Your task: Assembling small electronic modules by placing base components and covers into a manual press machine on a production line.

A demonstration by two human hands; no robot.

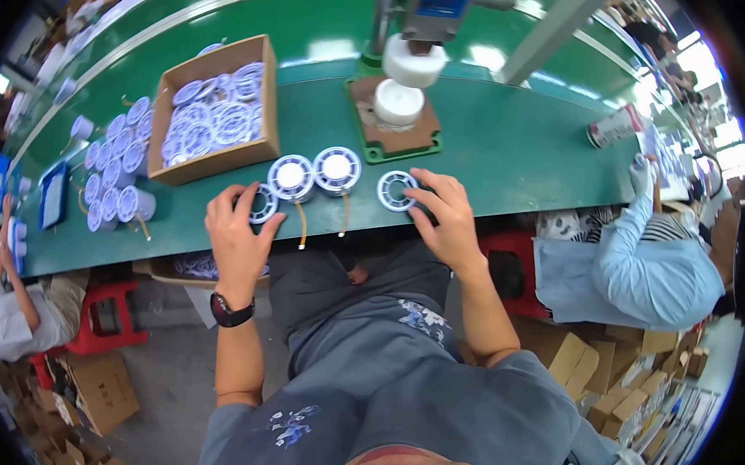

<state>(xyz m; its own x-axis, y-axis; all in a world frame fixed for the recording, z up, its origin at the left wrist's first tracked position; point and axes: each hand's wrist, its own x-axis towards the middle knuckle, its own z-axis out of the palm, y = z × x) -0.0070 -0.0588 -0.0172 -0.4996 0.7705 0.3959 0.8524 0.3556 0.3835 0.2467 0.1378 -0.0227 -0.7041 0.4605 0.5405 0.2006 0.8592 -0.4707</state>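
Note:
My left hand [242, 226] has its thumb and fingers closed round the edge of a white plastic ring [274, 202] at the bench edge. My right hand [447, 217] pinches the right rim of another white ring [383, 190], which lies flat on the green bench. Between my hands are two round white units with pale centres, the left one [291, 176] and the right one [337, 170]. Each has an orange lead hanging toward me. Beyond them stands a press [397, 141] with a white upper block [413, 62] raised over a white round seat [398, 102].
A cardboard box [269, 147] full of white rings sits at the left. Several white cylindrical units [134, 203] with leads stand left of it, near a blue tray [53, 195]. A can [615, 127] lies at the right, near a co-worker in light blue [657, 273].

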